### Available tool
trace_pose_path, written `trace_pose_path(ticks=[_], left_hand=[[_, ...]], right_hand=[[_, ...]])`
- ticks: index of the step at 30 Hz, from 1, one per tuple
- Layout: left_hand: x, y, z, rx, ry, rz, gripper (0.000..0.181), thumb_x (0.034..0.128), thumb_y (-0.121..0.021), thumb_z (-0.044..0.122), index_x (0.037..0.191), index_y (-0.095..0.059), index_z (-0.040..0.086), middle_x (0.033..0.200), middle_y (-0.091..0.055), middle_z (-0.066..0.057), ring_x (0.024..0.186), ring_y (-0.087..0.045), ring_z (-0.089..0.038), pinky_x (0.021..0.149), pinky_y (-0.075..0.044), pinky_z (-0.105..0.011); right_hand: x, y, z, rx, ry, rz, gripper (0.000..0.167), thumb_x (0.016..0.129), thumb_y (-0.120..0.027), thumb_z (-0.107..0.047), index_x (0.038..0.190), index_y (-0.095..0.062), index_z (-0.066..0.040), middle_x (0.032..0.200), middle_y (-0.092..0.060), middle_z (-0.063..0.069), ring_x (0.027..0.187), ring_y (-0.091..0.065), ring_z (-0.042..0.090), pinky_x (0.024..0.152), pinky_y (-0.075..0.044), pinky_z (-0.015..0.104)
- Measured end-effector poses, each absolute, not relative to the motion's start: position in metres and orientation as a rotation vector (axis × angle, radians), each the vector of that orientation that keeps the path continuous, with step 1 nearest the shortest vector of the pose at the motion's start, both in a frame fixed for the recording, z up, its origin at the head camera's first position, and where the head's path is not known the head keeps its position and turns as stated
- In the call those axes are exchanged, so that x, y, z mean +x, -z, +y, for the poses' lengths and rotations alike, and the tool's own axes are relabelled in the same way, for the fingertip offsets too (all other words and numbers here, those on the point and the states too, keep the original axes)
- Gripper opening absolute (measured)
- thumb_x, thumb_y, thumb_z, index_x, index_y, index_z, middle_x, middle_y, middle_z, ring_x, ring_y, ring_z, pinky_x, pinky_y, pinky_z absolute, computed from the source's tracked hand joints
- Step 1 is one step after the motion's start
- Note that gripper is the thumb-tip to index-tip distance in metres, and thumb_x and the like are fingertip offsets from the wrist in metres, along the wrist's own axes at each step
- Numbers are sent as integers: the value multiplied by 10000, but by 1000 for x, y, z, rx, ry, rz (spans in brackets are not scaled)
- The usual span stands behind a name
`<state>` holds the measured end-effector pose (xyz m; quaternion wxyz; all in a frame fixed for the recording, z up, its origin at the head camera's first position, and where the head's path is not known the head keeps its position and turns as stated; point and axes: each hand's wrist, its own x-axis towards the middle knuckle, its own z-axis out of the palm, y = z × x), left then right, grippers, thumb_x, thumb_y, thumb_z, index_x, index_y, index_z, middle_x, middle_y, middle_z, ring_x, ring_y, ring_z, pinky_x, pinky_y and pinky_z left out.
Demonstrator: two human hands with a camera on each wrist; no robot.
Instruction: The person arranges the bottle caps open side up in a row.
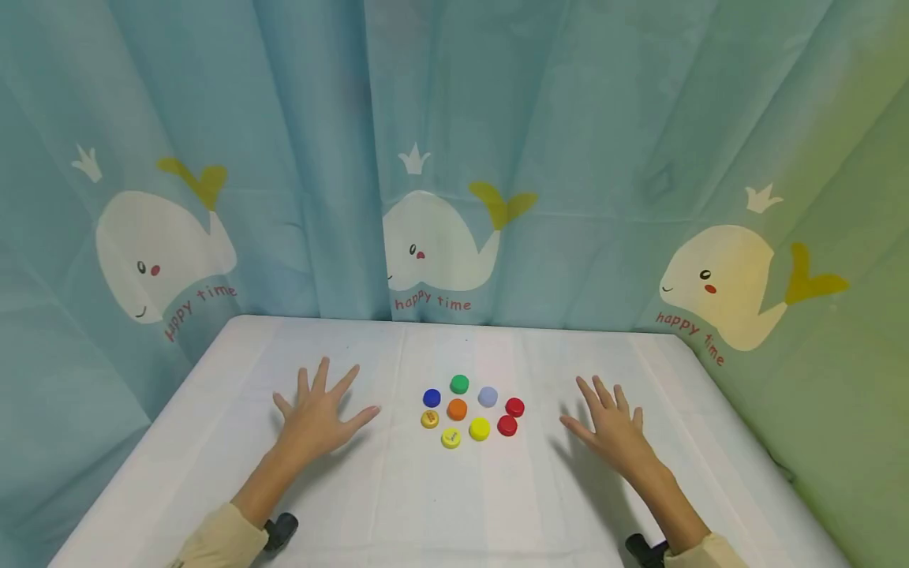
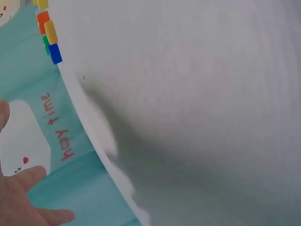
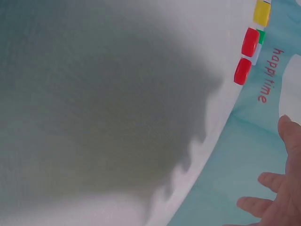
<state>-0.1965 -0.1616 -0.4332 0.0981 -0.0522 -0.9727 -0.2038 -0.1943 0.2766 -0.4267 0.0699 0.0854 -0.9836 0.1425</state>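
Observation:
Several round caps lie in a loose cluster on the table: a green cap point(image 1: 459, 384), a blue cap point(image 1: 432, 397), an orange cap point(image 1: 458, 409), a pale blue cap point(image 1: 488, 396), two red caps point(image 1: 514, 407) point(image 1: 507, 426) and several yellow ones, such as this yellow cap point(image 1: 479, 429). My left hand point(image 1: 316, 420) is spread above the table left of the cluster, holding nothing. On the right, my right hand point(image 1: 616, 430) also hovers with fingers apart and nothing in them. Both wrist views show spread fingers, the left hand point(image 2: 21, 200) and the right hand point(image 3: 282, 188), with caps beyond.
A pale cloth covers the table point(image 1: 454, 521). Behind it hangs a blue-green curtain point(image 1: 454, 95) printed with whales and lettering, which continues along the left and right sides. Each wrist carries a dark strapped device, one being the left device point(image 1: 282, 531).

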Motion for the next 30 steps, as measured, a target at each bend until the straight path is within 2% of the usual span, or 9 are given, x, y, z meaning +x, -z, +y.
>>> trace_pose_path(ticks=[15, 20, 30], left_hand=[[-202, 430, -140, -160, 648, -2877, 828, 801, -615, 600, 1446, -381, 138, 1471, -214, -297, 1288, -129, -593, 855, -18, -809], [-200, 432, -142, -145, 656, -2881, 824, 800, -618, 597, 1443, -382, 139, 1469, -214, -299, 1286, -124, -597, 843, -19, -816], [-200, 431, -139, -159, 705, -2871, 844, 797, -596, 631, 1455, -365, 156, 1481, -202, -284, 1291, -110, -595, 843, -13, -814]], right_hand=[[-204, 421, 253, 366, -421, -2877, 677, 864, -660, -378, 1396, -420, -35, 1414, -340, 297, 1268, -277, 538, 924, -208, 727], [-208, 423, 245, 394, -424, -2857, 637, 862, -665, -366, 1371, -461, -42, 1392, -360, 312, 1220, -315, 580, 909, -240, 725], [-212, 416, 240, 417, -537, -2880, 653, 874, -652, -346, 1400, -416, -38, 1385, -363, 320, 1217, -307, 591, 928, -266, 692]])
